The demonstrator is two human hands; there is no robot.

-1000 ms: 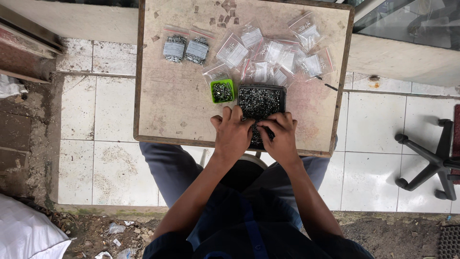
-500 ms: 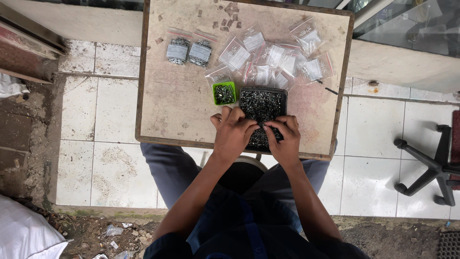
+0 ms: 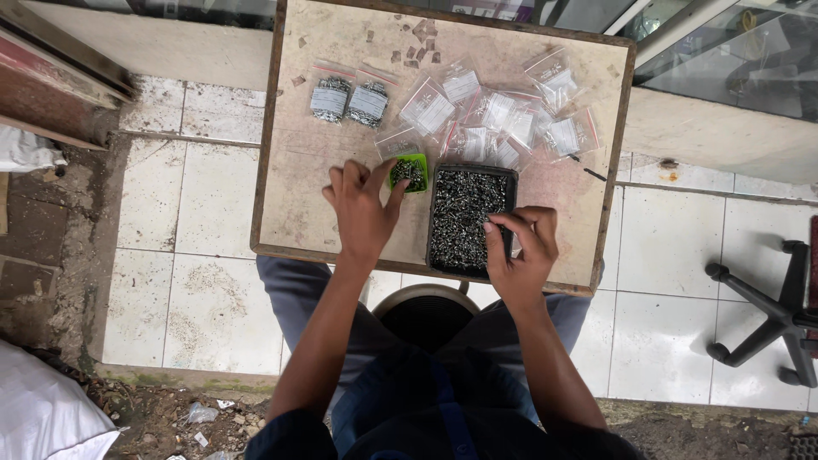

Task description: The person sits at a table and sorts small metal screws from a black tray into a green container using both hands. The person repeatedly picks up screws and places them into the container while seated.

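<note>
A black tray (image 3: 509,183) full of small metal screws sits near the front edge of a worn wooden table (image 3: 298,179). My right hand (image 3: 521,251) rests on the tray's right rim, thumb and forefinger pinched over the screws; whether a screw is between them I cannot tell. My left hand (image 3: 362,209) hovers over the table left of the tray, fingers spread, its fingertips at a small green cup (image 3: 410,172) holding screws.
Several clear zip bags (image 3: 498,115) with white labels lie at the table's back; two filled bags (image 3: 349,100) sit at the back left. A round stool (image 3: 423,311) stands between my legs. Black office chair base (image 3: 780,307) stands at right on the tiled floor.
My left hand left the tray and moved left and forward to the green cup, fingers opening. My right hand shifted right to the tray's rim. The view shifted slightly.
</note>
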